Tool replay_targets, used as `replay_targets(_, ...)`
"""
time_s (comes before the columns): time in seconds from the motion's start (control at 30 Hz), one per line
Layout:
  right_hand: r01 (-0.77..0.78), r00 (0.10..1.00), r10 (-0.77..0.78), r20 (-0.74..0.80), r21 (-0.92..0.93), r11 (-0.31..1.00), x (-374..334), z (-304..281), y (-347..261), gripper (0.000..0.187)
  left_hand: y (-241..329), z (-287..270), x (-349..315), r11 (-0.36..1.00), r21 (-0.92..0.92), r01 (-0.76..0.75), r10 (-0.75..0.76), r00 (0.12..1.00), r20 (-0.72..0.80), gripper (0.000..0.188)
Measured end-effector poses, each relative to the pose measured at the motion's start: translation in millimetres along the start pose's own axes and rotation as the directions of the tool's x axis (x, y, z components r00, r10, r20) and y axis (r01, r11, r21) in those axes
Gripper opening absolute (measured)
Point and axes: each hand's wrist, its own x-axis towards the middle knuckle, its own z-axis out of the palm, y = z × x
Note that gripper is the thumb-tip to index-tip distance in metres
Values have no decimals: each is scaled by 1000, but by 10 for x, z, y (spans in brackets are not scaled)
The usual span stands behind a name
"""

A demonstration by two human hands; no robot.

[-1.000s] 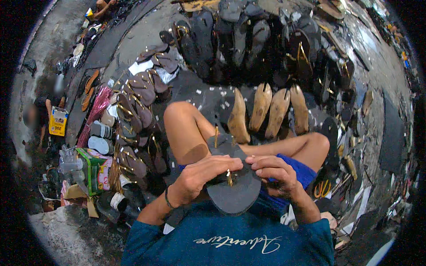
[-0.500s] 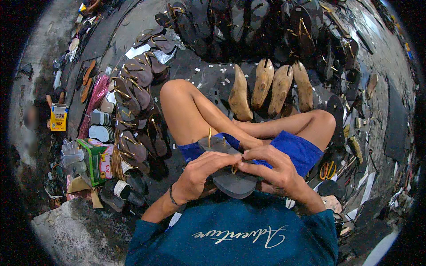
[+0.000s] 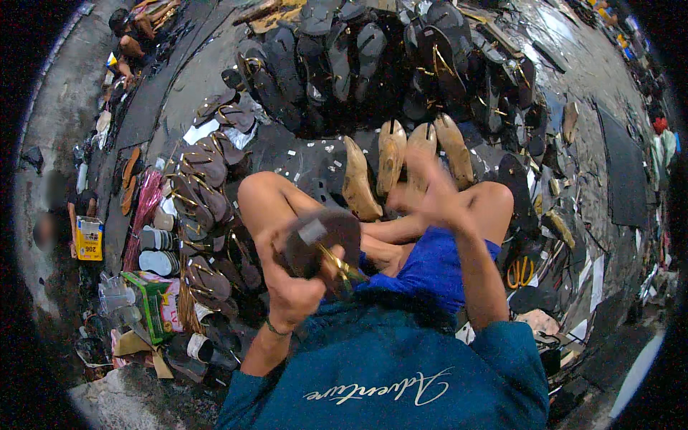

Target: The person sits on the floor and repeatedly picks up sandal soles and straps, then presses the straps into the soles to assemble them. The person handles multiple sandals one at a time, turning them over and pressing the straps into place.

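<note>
My left hand is wrapped round a dark brown sandal with thin gold straps, raised above my lap. A pale square patch shows on the sandal's face. Out in front, my right hand is smeared by motion, its arm stretched forward over my leg, so its grip cannot be made out. Beneath and beyond it stand several wooden shoe lasts in a row, one partly covered by the hand. Whether the hand touches a last cannot be told.
Finished sandals are heaped at my left, and more dark sandals line the far side. A green and pink box and a yellow box stand at left. Yellow-handled scissors lie at right among scraps.
Both hands were together on the sandal at my lap. My right hand has let go and moved forward toward the lasts; my left hand has lifted and turned the sandal leftward.
</note>
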Motion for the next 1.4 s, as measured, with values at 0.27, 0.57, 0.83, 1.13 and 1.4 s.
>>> replay_targets(0.27,-839,538,721,-436,-358,410,-175,-484,2042,56,-827,103,-267,515,-399,759,-473,640,606,47)
replay_targets(0.57,-373,710,703,43,869,324,-1002,-159,-48,58,-1061,68,230,609,-617,498,-355,867,350,51)
replay_targets(0.83,-626,752,600,275,585,516,-1260,170,-1201,56,-1117,-25,388,574,-713,403,-374,903,209,63)
replay_targets(1.13,-697,647,463,-606,-224,681,-238,-393,971,44,-686,44,364,823,-494,281,-286,956,67,58)
replay_targets(1.4,-581,813,536,-228,-247,776,92,899,946,72,-1218,22,270,476,-777,412,-331,902,276,54)
